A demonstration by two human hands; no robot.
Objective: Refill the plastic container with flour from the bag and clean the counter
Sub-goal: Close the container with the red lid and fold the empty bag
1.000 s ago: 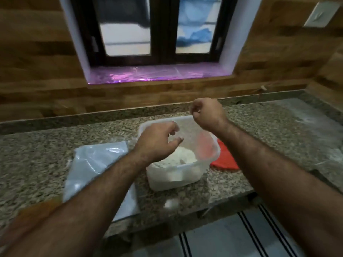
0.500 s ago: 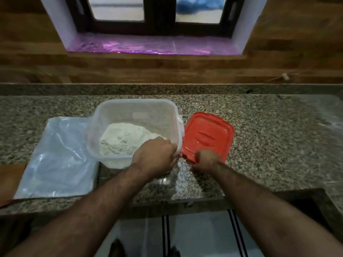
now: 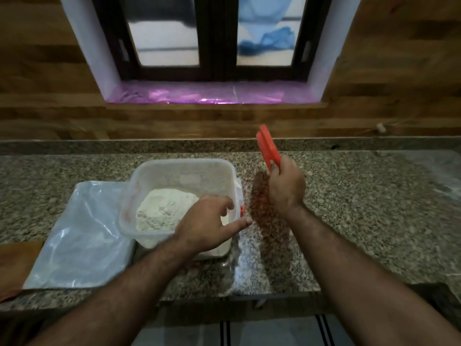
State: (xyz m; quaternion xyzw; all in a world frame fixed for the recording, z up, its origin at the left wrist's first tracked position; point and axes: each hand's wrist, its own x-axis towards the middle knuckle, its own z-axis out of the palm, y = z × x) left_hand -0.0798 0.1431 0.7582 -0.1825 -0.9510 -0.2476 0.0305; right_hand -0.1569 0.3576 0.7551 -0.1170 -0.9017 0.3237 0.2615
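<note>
Now: lid raised beside the open container

Leftmost, the flour bag [image 3: 74,236] is lying flat on the counter [image 3: 361,208]. Beside it, the left hand [image 3: 207,226] is resting loosely open over the plastic container [image 3: 174,173] of flour [image 3: 162,208]. The right hand [image 3: 287,188] is gripping the red lid [image 3: 268,147] upright.

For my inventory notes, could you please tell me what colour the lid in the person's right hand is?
The lid is red-orange, seen edge-on in the head view.

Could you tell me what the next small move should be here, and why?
Probably bring the red lid over the plastic container and press it on. The right hand holds the lid edge-up beside the open container, which holds flour, while the left hand is at its near rim.
</note>
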